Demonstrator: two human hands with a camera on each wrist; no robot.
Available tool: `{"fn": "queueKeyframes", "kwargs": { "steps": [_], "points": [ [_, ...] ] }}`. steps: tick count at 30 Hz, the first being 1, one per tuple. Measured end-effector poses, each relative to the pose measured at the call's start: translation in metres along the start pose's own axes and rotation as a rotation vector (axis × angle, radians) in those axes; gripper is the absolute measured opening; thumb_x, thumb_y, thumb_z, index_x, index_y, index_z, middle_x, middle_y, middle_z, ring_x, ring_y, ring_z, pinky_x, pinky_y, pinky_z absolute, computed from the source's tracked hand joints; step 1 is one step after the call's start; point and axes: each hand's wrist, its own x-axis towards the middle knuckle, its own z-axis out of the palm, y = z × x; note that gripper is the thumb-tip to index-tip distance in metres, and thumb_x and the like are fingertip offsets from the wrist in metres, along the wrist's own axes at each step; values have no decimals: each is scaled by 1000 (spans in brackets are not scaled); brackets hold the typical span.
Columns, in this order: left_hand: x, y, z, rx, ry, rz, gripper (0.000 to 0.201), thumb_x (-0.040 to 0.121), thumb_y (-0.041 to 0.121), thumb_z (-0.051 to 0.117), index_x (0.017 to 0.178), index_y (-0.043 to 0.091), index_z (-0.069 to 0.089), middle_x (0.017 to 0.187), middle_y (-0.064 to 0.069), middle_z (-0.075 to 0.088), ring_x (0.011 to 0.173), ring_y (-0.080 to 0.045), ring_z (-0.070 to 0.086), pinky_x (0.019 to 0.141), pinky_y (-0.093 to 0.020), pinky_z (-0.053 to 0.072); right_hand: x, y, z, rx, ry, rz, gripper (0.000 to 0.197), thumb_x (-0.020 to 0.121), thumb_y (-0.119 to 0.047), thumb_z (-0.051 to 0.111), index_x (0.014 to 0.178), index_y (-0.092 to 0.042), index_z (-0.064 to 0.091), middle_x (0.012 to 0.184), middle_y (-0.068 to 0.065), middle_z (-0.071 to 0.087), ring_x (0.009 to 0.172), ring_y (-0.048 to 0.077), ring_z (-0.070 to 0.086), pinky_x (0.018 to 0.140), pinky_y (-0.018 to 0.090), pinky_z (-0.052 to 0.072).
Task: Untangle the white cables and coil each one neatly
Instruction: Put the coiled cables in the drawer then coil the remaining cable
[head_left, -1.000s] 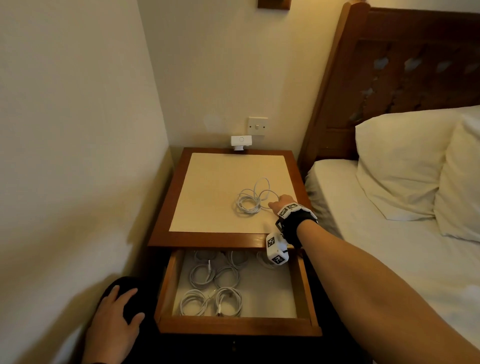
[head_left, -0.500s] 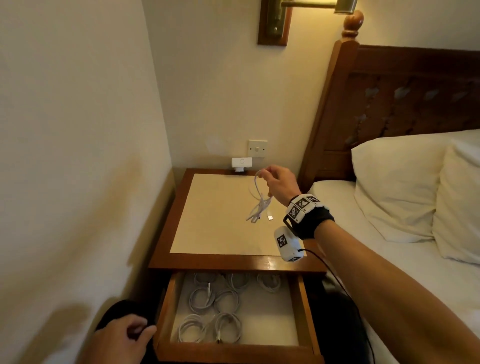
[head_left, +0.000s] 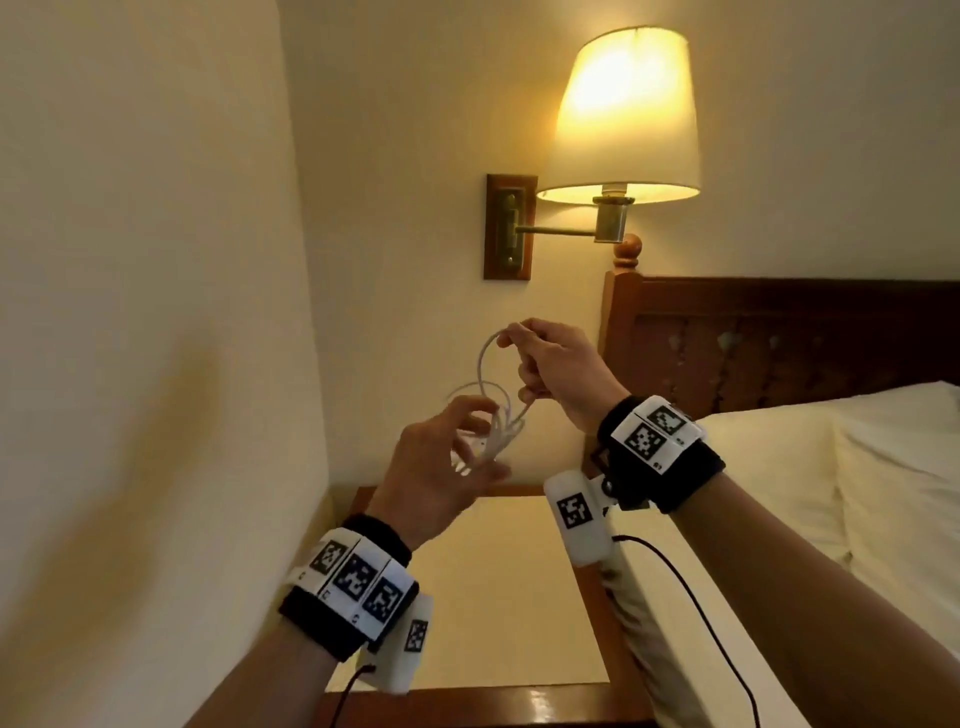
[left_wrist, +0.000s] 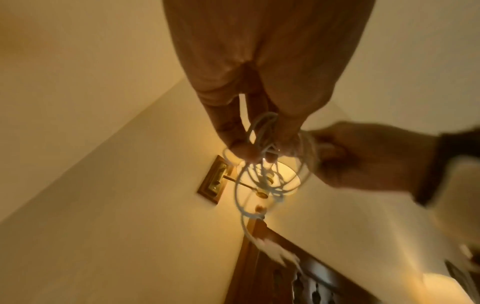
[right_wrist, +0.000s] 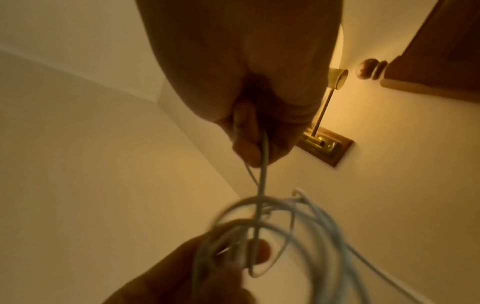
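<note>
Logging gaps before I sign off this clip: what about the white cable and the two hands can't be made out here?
- Tangled white cable: the head view is too small and the right wrist view too blurred to trace loops or knots.
- Cable ends: plugs not identifiable; smeared in the left wrist view.
- Left hand: fingers motion-blurred in the head view, contact points unclear.
- Right hand: the pinch is shadowed in the right wrist view.
- Wooden bedside table: front cut off by the frame edge.

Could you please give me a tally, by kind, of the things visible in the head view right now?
Hands: 2, left hand, right hand
White cable bundle: 1
Wall lamp: 1
Nightstand: 1
Headboard: 1
Pillow: 1
Total: 7
</note>
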Motion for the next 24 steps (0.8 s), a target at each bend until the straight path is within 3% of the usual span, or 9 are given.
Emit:
{"fn": "queueKeyframes", "kwargs": {
  "steps": [3, 5, 7, 12, 15, 17, 18, 21, 24],
  "points": [
    [22, -8, -14, -92, 199, -30, 15, 84, 23, 74, 99, 24, 73, 83, 8, 74, 65, -1, 65, 58, -15, 50, 5, -2, -16, -12, 115, 52, 21, 103, -19, 46, 93, -11, 62, 57, -2, 39, 46, 9, 38, 43, 22, 40],
    [33, -16, -30, -296, 306, -176, 5, 83, 22, 75, 87, 23, 76, 70, -5, 73, 59, -18, 64, 55, -29, 52, 5, 2, -30, -11, 183, 81, 21, 102, -18, 47, 90, -10, 64, 58, -2, 36, 47, 9, 34, 41, 19, 36],
    [41, -19, -44, -378, 360, -260, 5, 82, 22, 75, 81, 18, 76, 71, -12, 72, 61, -23, 60, 53, -30, 48, 2, 9, -40, 8, 162, 106, 19, 100, -17, 52, 91, -7, 65, 60, -1, 35, 48, 8, 32, 40, 18, 34],
    [52, -13, -53, -451, 391, -374, 15, 84, 33, 73, 80, 18, 76, 54, 11, 59, 47, -7, 39, 46, -24, 34, -1, 19, -45, -324, 256, -22, 17, 93, -29, 63, 89, -15, 72, 65, -2, 55, 58, 9, 47, 54, 24, 40],
    [55, -4, -49, -470, 329, -369, 21, 88, 32, 69, 77, 16, 73, 48, 14, 48, 39, -6, 31, 41, -21, 28, -4, 20, -38, -499, 255, -92, 24, 91, -28, 66, 114, -21, 66, 105, 1, 63, 95, 12, 58, 80, 24, 47],
    [58, 2, -42, -351, 284, -302, 20, 88, 34, 68, 74, 21, 73, 47, 16, 53, 41, -3, 42, 46, -17, 33, -9, 20, -24, -456, 115, -154, 49, 89, -31, 68, 135, -33, 49, 140, -1, 41, 124, 12, 44, 100, 32, 41],
    [61, 4, -39, -303, 275, -287, 18, 86, 36, 70, 75, 23, 75, 49, 19, 57, 47, 1, 49, 51, -16, 36, -12, 19, -16, -398, 37, -165, 52, 88, -35, 67, 136, -38, 46, 145, -5, 36, 126, 10, 41, 101, 33, 40],
    [69, 11, -37, -391, 344, -354, 18, 75, 33, 81, 82, 16, 77, 53, 16, 63, 49, 3, 54, 52, -18, 41, -20, 14, -1, -248, -167, -102, 32, 89, -36, 67, 120, -29, 60, 117, -5, 65, 99, 6, 65, 81, 25, 50],
    [70, 12, -45, -574, 403, -381, 18, 75, 22, 81, 81, 7, 73, 57, 1, 66, 45, -9, 51, 39, -22, 39, -18, 24, -6, -383, -140, -130, 14, 86, -16, 72, 99, -16, 66, 86, 1, 73, 72, 12, 70, 69, 27, 56]
  ]
}}
